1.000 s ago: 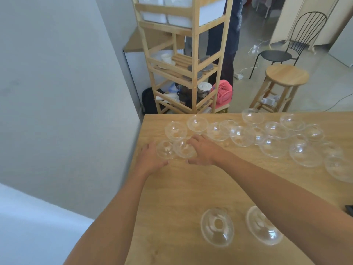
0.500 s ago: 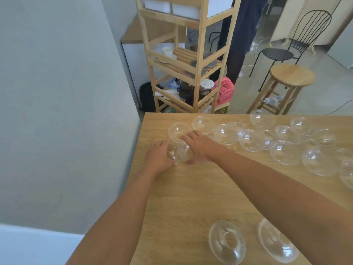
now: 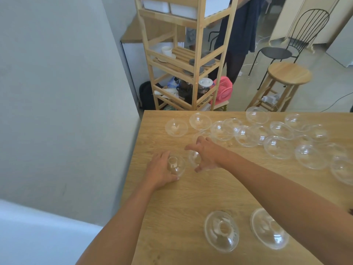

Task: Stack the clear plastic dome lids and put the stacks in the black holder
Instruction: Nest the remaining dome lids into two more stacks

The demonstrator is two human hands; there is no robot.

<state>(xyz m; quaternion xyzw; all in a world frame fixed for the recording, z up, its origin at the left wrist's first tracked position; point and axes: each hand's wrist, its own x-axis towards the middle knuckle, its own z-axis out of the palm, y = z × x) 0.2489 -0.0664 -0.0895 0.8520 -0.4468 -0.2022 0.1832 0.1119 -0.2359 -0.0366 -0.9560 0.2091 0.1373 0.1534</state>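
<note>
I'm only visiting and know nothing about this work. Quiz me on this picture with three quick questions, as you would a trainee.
1. True or false: the left hand grips the left lid, and the right hand grips the right lid.
2. Pick one: what stands on the floor past the far edge of the table, towards the right? A) a wooden stool B) a ladder C) a bicycle
3. Short answer: are the two held lids nested together yet?

Key: 1 true; 2 A; 3 no, they look apart, with a sliver of table between them.
</note>
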